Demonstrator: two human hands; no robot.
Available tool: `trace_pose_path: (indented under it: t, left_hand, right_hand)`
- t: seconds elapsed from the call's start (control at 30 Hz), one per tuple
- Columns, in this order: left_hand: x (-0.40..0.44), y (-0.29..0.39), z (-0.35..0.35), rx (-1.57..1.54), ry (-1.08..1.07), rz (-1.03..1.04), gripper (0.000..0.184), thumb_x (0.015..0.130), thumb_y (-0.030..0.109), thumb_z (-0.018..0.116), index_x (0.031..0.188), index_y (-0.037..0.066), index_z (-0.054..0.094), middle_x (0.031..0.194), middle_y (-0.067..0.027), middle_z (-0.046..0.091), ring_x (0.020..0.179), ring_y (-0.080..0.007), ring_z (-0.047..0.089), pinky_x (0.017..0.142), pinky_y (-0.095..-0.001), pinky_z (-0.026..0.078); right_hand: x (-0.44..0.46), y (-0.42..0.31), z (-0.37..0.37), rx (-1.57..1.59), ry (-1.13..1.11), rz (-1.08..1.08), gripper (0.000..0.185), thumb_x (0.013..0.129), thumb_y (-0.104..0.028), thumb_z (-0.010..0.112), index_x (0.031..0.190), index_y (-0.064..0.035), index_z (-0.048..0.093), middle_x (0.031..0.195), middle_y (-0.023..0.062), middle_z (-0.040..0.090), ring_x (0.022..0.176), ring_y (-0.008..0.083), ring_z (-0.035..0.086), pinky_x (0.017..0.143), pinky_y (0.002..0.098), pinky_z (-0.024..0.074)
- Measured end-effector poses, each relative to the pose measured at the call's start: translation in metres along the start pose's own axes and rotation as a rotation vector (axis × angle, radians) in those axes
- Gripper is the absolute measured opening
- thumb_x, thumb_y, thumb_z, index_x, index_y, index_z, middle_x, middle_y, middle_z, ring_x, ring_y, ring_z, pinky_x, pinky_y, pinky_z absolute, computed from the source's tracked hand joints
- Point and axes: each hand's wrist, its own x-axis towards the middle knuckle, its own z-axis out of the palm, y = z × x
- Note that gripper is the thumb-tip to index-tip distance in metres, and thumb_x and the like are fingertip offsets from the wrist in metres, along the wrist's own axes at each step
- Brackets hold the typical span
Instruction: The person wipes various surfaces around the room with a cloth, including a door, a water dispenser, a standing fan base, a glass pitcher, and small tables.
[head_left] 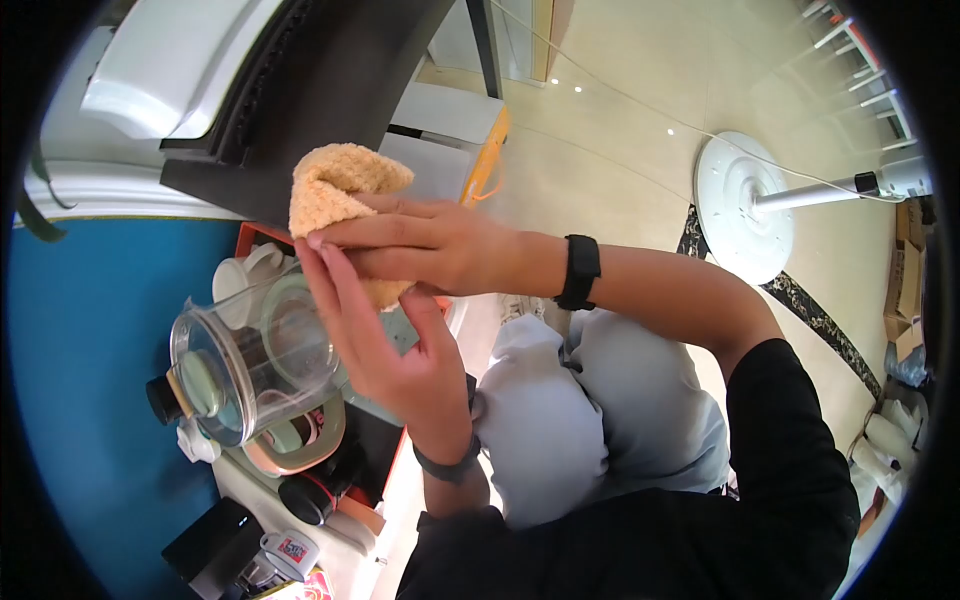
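Observation:
A folded peach-coloured terry cloth [335, 185] is held up between my two hands. My right hand [430, 245] comes in from the right with its fingers wrapped over the cloth. From below, my left hand [385, 350] presses against the cloth, fingers straight and together; a bit of cloth shows near its thumb. The fingertips of both hands meet at the cloth's lower left edge. Just behind my left hand lies a clear jug [290, 325] with a pale green lid [205, 385] and a dark knob; my fingers hide part of it.
White mugs [230, 280] and a pale-handled appliance [300, 440] crowd around the jug. A black box [210, 545] and a white-handled item [290, 553] sit lower left. A dark cabinet [320, 80] rises above the hands. A white round stand base [742, 205] and cable are on the floor.

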Motion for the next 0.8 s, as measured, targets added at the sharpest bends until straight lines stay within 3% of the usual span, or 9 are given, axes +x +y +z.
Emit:
trace_pose_path:
  t: [0.13, 0.23, 0.5, 0.63, 0.67, 0.8]
  left_hand:
    - [0.003, -0.002, 0.001, 0.050, 0.036, 0.028, 0.052, 0.081, -0.001, 0.054, 0.133, -0.005, 0.058, 0.139, -0.0254, 0.055, 0.124, -0.0398, 0.058, 0.102, -0.0406, 0.048]
    - [-0.005, -0.006, 0.000, 0.083, 0.005, -0.060, 0.045, 0.094, 0.011, 0.056, 0.136, -0.002, 0.055, 0.143, -0.0201, 0.052, 0.130, -0.0355, 0.053, 0.105, -0.0429, 0.048]
    - [-0.015, -0.009, 0.007, 0.153, -0.009, -0.060, 0.042, 0.095, 0.014, 0.059, 0.134, -0.001, 0.058, 0.135, -0.0166, 0.054, 0.125, -0.0316, 0.057, 0.102, -0.0423, 0.052]
    - [-0.024, -0.012, 0.028, 0.062, -0.004, -0.120, 0.046, 0.082, -0.004, 0.057, 0.128, -0.007, 0.061, 0.129, -0.0219, 0.056, 0.116, -0.0339, 0.060, 0.095, -0.0403, 0.054]
    - [-0.023, -0.010, 0.032, 0.043, -0.016, -0.145, 0.044, 0.083, -0.004, 0.058, 0.127, -0.007, 0.062, 0.129, -0.0216, 0.057, 0.116, -0.0333, 0.060, 0.095, -0.0398, 0.054]
    - [-0.023, -0.015, 0.040, -0.003, -0.137, -0.177, 0.039, 0.086, -0.003, 0.060, 0.124, -0.007, 0.063, 0.127, -0.0200, 0.060, 0.115, -0.0314, 0.062, 0.094, -0.0381, 0.055]
  right_hand:
    - [-0.004, 0.008, 0.009, -0.046, 0.047, -0.056, 0.039, 0.084, -0.013, 0.068, 0.122, -0.0091, 0.064, 0.141, 0.0058, 0.054, 0.124, 0.0304, 0.056, 0.100, 0.0415, 0.0528]
    - [-0.008, 0.022, 0.015, -0.061, 0.095, -0.132, 0.032, 0.084, -0.011, 0.068, 0.116, -0.0098, 0.068, 0.140, 0.0046, 0.055, 0.120, 0.0312, 0.058, 0.096, 0.0393, 0.0554]
    - [-0.019, 0.029, 0.013, 0.037, 0.113, -0.129, 0.021, 0.086, -0.009, 0.067, 0.107, -0.0099, 0.070, 0.136, 0.0048, 0.057, 0.121, 0.0301, 0.059, 0.092, 0.0379, 0.0557]
    - [-0.042, 0.036, 0.008, -0.030, 0.043, -0.091, 0.029, 0.086, -0.010, 0.066, 0.115, -0.0086, 0.063, 0.139, 0.0062, 0.052, 0.123, 0.0295, 0.057, 0.083, 0.0351, 0.0588]
    - [-0.046, 0.037, 0.005, -0.044, 0.024, -0.086, 0.034, 0.085, -0.010, 0.066, 0.119, -0.0080, 0.059, 0.139, 0.0070, 0.050, 0.125, 0.0293, 0.056, 0.081, 0.0339, 0.0597]
    - [-0.057, 0.039, 0.001, 0.085, -0.022, 0.067, 0.023, 0.089, -0.008, 0.063, 0.112, -0.0056, 0.063, 0.136, 0.0090, 0.054, 0.112, 0.0311, 0.061, 0.078, 0.0359, 0.0586]
